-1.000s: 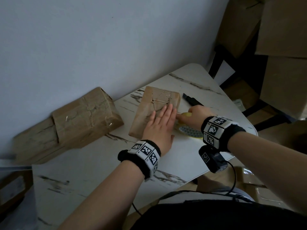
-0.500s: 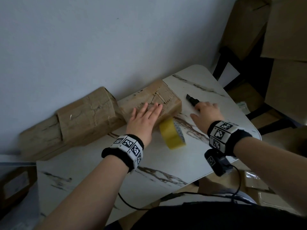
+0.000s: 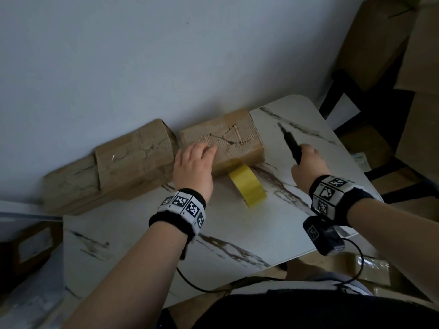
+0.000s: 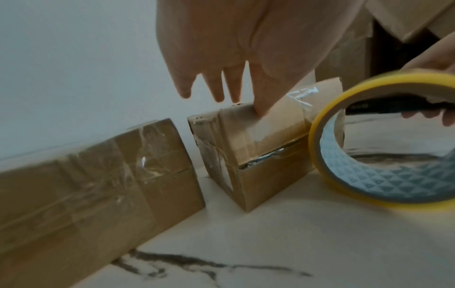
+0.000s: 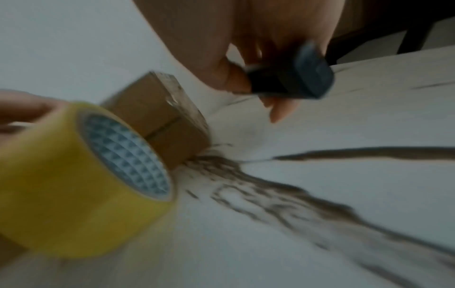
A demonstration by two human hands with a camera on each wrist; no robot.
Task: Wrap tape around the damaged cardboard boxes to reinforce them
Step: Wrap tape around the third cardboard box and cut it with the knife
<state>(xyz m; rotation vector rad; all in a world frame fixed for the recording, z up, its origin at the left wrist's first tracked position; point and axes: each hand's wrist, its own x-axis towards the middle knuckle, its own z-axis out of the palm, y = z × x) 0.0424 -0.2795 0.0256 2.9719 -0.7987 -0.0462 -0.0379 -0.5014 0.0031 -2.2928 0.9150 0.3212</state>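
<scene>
Left hand (image 3: 193, 166) flat on box (image 3: 234, 143) top, fingers straight. Right hand (image 3: 307, 160) grips knife (image 3: 291, 144). Tape (image 3: 248, 186) stands between them on counter (image 3: 237, 224), strip stuck to box, nearer left.

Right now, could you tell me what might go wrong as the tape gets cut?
The right hand grips a black cutter near the left hand resting on the torn box: a slip could nick the fingers. The yellow tape roll stands on edge, so it may roll or tug its strip loose.
</scene>
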